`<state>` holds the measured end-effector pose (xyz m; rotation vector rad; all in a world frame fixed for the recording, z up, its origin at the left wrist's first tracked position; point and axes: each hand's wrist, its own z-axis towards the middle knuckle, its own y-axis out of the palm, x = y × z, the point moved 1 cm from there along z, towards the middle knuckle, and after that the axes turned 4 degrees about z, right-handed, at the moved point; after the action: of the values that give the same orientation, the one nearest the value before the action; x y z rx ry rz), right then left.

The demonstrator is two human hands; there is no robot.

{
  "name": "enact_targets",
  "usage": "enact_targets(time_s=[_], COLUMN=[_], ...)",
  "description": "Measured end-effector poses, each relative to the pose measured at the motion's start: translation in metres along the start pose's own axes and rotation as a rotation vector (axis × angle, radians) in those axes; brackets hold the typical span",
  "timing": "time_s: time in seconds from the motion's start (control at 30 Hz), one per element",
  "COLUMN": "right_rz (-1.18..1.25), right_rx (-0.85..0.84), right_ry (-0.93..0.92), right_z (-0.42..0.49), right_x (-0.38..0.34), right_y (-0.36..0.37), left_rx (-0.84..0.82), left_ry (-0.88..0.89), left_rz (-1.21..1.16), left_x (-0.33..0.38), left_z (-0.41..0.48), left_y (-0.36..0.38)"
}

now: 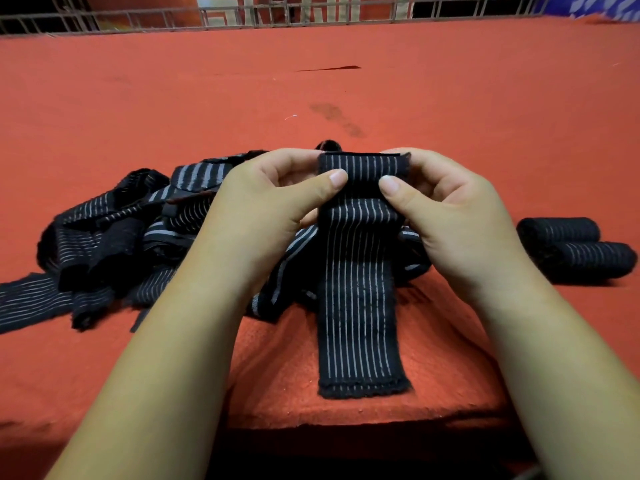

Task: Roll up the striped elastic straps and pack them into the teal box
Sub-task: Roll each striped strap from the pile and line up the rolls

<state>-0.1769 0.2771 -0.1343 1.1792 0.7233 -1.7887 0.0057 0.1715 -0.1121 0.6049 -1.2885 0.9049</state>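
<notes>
Both hands pinch one black elastic strap with thin white stripes [362, 289] at its folded top end.

The left hand [273, 202] and right hand [446, 209] grasp it between thumbs and fingers, its tail lying toward the red felt table's [346, 81] near edge. A tangled heap of loose striped straps [138, 230] lies left; two rolled striped straps [575, 247] sit right, touching.
</notes>
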Motion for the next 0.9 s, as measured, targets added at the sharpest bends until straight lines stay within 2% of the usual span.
enact_targets(time_s=[0.17, 0.3, 0.47, 0.7, 0.9], right_rz=[-0.013, -0.18, -0.285, -0.201, -0.099], right_rx=[0.024, 0.037, 0.067, -0.009, 0.075], right_ry=[-0.026, 0.004, -0.012, -0.02, -0.06], right_z=[0.001, 0.0, 0.0, -0.002, 0.002], right_x=[-0.001, -0.002, -0.003, -0.007, -0.002], right_y=[0.002, 0.008, 0.005, 0.001, 0.0], left_rx=[0.026, 0.056, 0.008, -0.02, -0.111], left_ry=[0.03, 0.064, 0.11, 0.102, 0.04], left_rz=[-0.012, 0.003, 0.127, 0.109, 0.17], left_x=[0.0, -0.001, 0.002, 0.004, 0.005], left_z=[-0.001, -0.002, -0.007, -0.009, -0.008], left_y=[0.003, 0.007, 0.01, 0.013, 0.014])
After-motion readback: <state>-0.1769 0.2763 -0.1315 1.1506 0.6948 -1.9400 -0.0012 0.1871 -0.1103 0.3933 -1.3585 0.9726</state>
